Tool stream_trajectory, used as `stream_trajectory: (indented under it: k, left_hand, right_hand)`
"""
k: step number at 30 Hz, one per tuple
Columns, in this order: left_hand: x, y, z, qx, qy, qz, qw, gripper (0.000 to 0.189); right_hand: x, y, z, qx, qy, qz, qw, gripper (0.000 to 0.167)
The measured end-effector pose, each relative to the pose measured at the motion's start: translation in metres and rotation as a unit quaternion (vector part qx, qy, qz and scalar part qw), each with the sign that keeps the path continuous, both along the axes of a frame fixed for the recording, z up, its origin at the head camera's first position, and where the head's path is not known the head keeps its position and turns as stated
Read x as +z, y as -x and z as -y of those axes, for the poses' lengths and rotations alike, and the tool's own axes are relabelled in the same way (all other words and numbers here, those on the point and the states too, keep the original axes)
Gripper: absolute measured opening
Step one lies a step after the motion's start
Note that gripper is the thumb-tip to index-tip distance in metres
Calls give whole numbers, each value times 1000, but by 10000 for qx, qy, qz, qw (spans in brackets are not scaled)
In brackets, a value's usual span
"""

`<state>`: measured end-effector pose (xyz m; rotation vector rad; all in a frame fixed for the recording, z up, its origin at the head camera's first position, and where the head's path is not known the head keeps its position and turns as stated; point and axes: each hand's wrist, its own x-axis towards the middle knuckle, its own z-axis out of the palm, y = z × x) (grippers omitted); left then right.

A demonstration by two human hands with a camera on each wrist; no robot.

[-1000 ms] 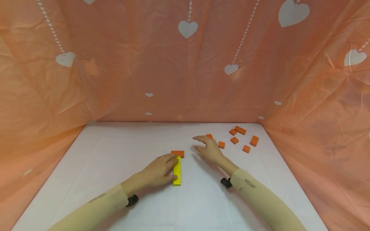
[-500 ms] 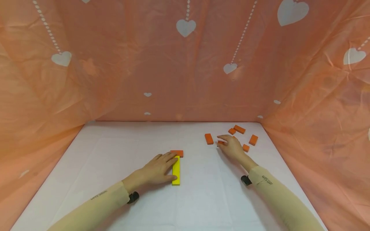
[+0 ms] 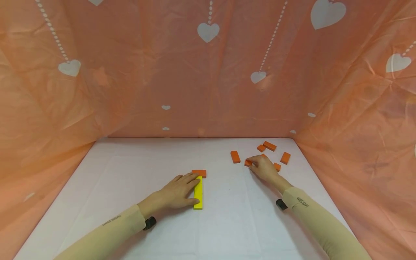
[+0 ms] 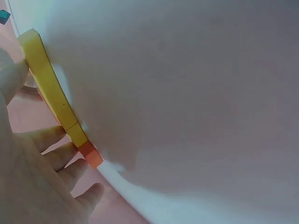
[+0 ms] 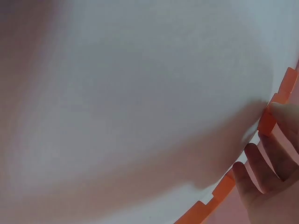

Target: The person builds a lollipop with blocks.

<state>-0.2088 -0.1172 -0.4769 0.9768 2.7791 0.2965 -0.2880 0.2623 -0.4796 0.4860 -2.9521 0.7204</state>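
In the head view my left hand (image 3: 177,191) rests along the left side of a yellow block bar (image 3: 198,193), thumb near its close end and fingers at its far end. The left wrist view reveals a seam, splitting it into a long yellow block (image 4: 49,79) and a short yellow block (image 4: 77,135). An orange block (image 3: 203,173) lies crosswise against the far end. Further right, my right hand (image 3: 266,170) pinches a small orange block (image 3: 247,163) between thumb and forefinger; in the right wrist view this small block (image 5: 267,122) is low at the table surface.
Around the right hand lie more orange blocks: an oblong block (image 3: 235,157) to its left, a long block (image 3: 269,145) behind, another block (image 3: 285,157) to the right and a small block (image 3: 277,166) beside the wrist. An orange curtain (image 3: 208,90) encloses the white table (image 3: 130,155).
My right hand has moved right, from beside the oblong orange block to the small orange block, and its fingers have closed on it. The left hand stays on the yellow blocks.
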Motion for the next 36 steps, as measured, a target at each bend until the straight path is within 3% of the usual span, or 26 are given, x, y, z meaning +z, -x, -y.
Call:
stream_trajectory:
  k: [15,21,28,36]
  left_hand:
    - [1,0,1,14,-113,62,9999,77]
    - [1,0,2,-42,-180,15,9998,76]
    - [-1,0,3,-101,-268,-68,9996,75]
    - [0,-1,3,-87,-289,-36,9995,76]
  right_hand:
    - [2,-4,3,-30,74,17,10000,35]
    - [5,-6,10,-63,439,-261,9987,34]
    - [14,-7,34,-108,955,-449,9944,34]
    - [20,2,73,203,1017,-463,9935,35]
